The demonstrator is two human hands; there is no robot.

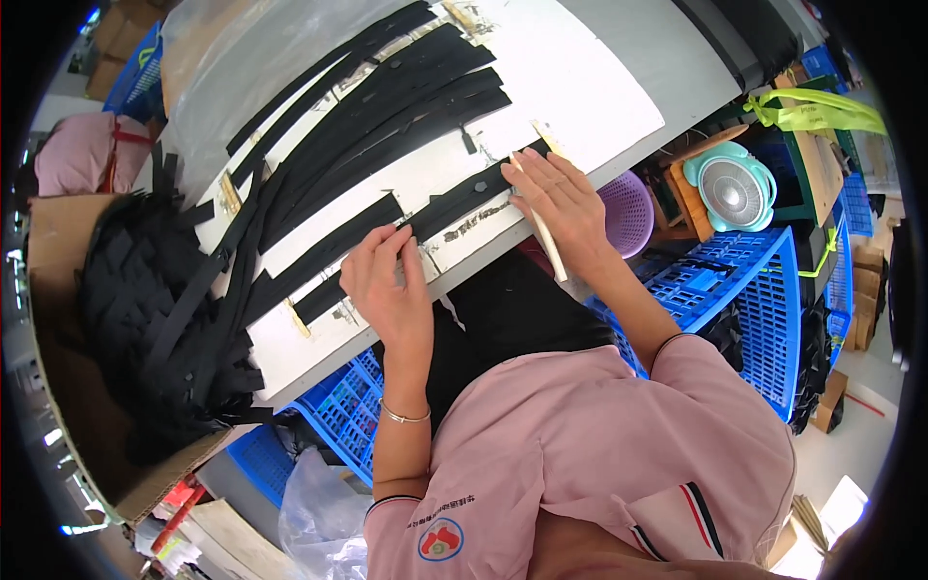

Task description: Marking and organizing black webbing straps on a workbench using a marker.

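Observation:
A long black fabric strip (454, 200) lies along the near edge of a marked white board (599, 106). On its left part, the bent fingertips of my left hand (382, 275) press together at the strip. My right hand (561, 203) rests over the strip's right end, fingers reaching across it. Between those fingers sits a slender cream-coloured stick (548, 240), slanting down past the board's edge; its exact kind cannot be told. Farther back, several more black strips (387, 106) lie side by side in a loose bundle, some with small round dark pieces on them.
At the left, a cardboard box (58, 319) brims with black strips (145, 300). Blue plastic crates (715, 290) stand below the table on both sides. Right of the table are a purple basket (626, 215) and a teal fan (732, 188). Clear plastic sheeting (222, 68) covers the far left.

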